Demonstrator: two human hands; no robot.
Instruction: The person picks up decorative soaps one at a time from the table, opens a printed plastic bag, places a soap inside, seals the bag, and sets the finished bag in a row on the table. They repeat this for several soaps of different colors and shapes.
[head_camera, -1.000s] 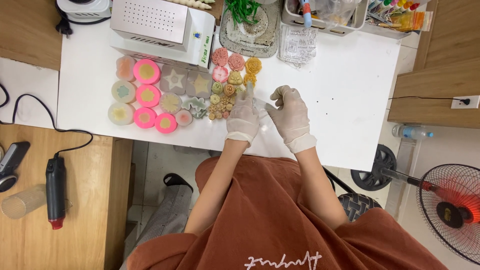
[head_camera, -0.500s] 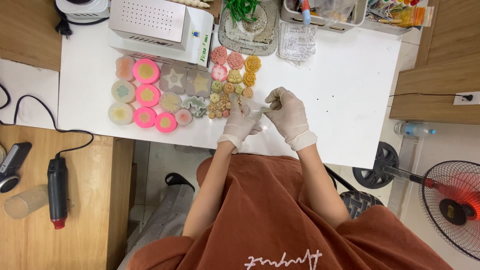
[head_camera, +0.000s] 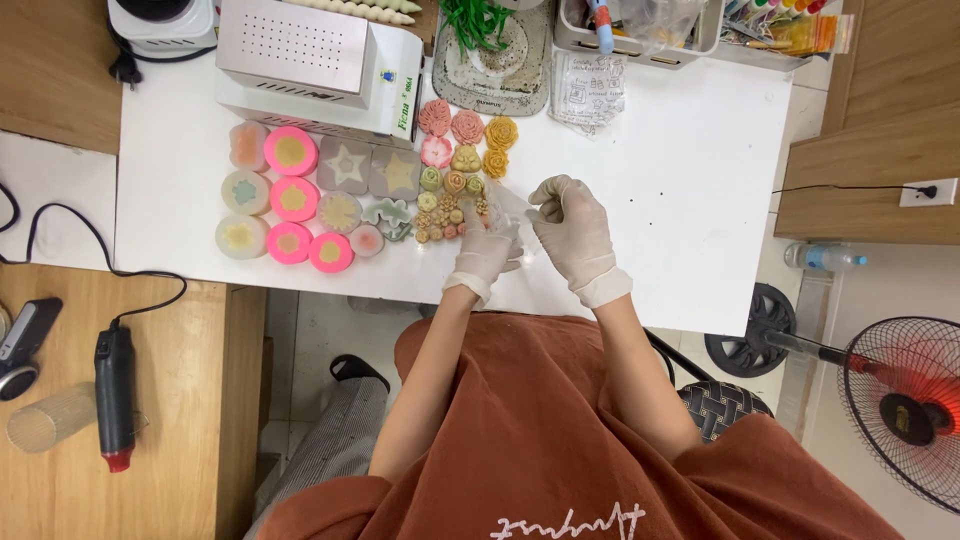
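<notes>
Pinching a small clear plastic bag (head_camera: 510, 205) between them, the gloved left hand (head_camera: 484, 252) and right hand (head_camera: 572, 230) hold it just above the white table (head_camera: 680, 190), each closed on an edge, seemingly to keep the thin film spread. Just left of the hands lie rows of small flower-shaped pieces (head_camera: 455, 170), pink, tan and green, grouped within easy reach. Farther left, round pink moulds (head_camera: 292, 198) sit sorted beside a white machine (head_camera: 310, 60).

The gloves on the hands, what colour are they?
White, both gloves: left hand, right hand, seen in the head view.
</notes>
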